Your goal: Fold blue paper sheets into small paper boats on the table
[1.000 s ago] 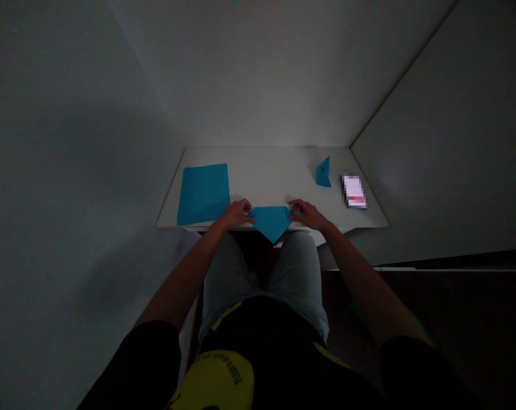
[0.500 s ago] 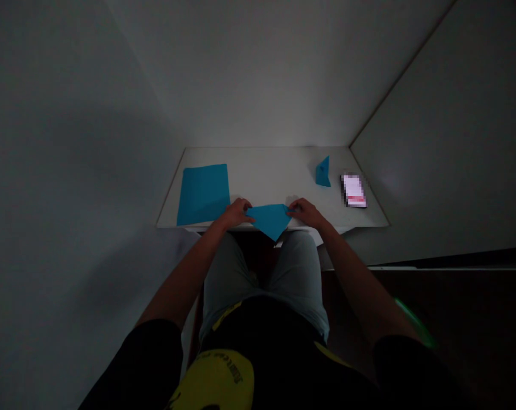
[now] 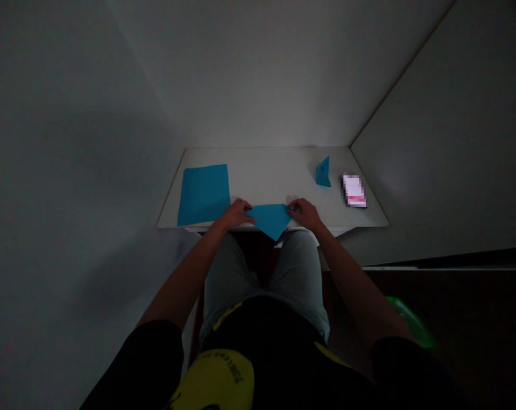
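A folded piece of blue paper [image 3: 271, 219] lies at the front edge of the white table, its pointed end hanging past the edge toward me. Its left corner is pinched between the thumb and fingers of my left hand [image 3: 237, 214]. At the opposite corner, my right hand [image 3: 303, 213] grips the paper with its fingertips. Both hands are closed on it, and the fingers partly cover the two corners.
Flat at the left of the white table [image 3: 270, 171] is a larger blue sheet [image 3: 204, 195]. A small folded blue paper shape [image 3: 323, 172] stands at the back right, beside a phone [image 3: 354, 190] with a lit screen. Walls enclose the table's back and sides.
My right hand and forearm have shifted very slightly to the left at the paper's right corner. The left hand and the other things look the same.
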A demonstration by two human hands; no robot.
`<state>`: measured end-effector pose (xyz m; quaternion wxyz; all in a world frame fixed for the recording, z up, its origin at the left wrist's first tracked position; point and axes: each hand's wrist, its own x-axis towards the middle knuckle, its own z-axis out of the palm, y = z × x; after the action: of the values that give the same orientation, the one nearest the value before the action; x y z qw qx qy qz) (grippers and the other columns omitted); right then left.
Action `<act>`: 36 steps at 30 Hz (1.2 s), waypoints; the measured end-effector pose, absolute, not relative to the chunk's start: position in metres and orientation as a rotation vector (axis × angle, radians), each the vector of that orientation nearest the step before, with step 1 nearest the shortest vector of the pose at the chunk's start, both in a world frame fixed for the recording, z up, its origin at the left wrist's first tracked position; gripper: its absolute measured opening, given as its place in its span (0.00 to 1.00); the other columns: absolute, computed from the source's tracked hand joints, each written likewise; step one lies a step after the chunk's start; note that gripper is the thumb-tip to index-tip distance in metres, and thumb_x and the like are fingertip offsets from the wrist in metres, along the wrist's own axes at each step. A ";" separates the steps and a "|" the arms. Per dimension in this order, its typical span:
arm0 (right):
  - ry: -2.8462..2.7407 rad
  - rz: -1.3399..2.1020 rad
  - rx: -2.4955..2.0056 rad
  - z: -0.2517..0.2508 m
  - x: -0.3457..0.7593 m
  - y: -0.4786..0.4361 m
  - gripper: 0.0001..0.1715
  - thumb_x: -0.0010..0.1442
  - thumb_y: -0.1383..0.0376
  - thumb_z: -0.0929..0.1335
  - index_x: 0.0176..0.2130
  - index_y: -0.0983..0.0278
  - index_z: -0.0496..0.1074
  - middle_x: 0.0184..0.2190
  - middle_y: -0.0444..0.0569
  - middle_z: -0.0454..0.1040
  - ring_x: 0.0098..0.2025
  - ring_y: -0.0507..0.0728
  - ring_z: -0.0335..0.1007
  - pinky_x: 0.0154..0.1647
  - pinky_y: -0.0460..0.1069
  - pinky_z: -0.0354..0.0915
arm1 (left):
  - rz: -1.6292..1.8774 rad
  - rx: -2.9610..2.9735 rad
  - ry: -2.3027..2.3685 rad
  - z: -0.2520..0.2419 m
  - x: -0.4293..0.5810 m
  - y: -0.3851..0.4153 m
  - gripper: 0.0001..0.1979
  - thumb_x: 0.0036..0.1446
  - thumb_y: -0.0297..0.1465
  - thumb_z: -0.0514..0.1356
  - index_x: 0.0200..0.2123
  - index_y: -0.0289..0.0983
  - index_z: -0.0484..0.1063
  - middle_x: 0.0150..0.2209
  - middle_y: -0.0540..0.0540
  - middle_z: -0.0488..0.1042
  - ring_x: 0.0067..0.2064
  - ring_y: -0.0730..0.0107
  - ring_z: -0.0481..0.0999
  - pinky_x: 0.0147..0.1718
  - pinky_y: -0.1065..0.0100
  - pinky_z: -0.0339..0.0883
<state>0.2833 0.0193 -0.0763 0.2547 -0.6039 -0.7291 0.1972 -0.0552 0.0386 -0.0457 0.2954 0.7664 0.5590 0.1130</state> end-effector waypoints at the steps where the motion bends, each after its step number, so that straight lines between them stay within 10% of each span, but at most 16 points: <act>1: -1.972 0.529 -1.643 -0.077 0.282 0.019 0.17 0.65 0.51 0.74 0.48 0.58 0.80 0.43 0.51 0.81 0.42 0.61 0.76 0.46 0.55 0.68 | 0.305 2.043 1.484 -0.046 -0.055 0.038 0.25 0.50 0.40 0.78 0.49 0.40 0.80 0.53 0.41 0.76 0.51 0.53 0.78 0.55 0.55 0.71; 16: -1.761 0.883 -1.421 -0.067 0.298 -0.002 0.18 0.69 0.49 0.67 0.48 0.58 0.74 0.24 0.41 0.71 0.26 0.56 0.66 0.30 0.50 0.62 | 0.503 2.113 1.393 -0.060 -0.057 0.028 0.15 0.54 0.37 0.76 0.44 0.41 0.82 0.46 0.44 0.81 0.46 0.57 0.79 0.50 0.56 0.69; 23: -1.845 0.902 -1.297 -0.066 0.297 -0.008 0.22 0.60 0.58 0.74 0.53 0.58 0.75 0.45 0.49 0.81 0.33 0.56 0.71 0.36 0.52 0.68 | 0.598 2.143 1.379 -0.064 -0.057 0.022 0.10 0.56 0.34 0.74 0.41 0.41 0.83 0.41 0.45 0.81 0.41 0.61 0.77 0.47 0.59 0.69; 36: -1.880 0.563 -1.510 -0.079 0.283 0.003 0.14 0.58 0.67 0.70 0.44 0.61 0.79 0.40 0.51 0.76 0.39 0.61 0.71 0.48 0.57 0.69 | 0.755 2.036 1.460 -0.067 -0.053 0.017 0.08 0.62 0.30 0.68 0.45 0.41 0.83 0.43 0.46 0.83 0.41 0.63 0.79 0.49 0.60 0.73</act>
<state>0.2831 0.0029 -0.0791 0.3267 -0.5764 -0.7175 0.2150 -0.0528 0.0174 -0.0675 0.2596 0.7514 0.5388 0.2787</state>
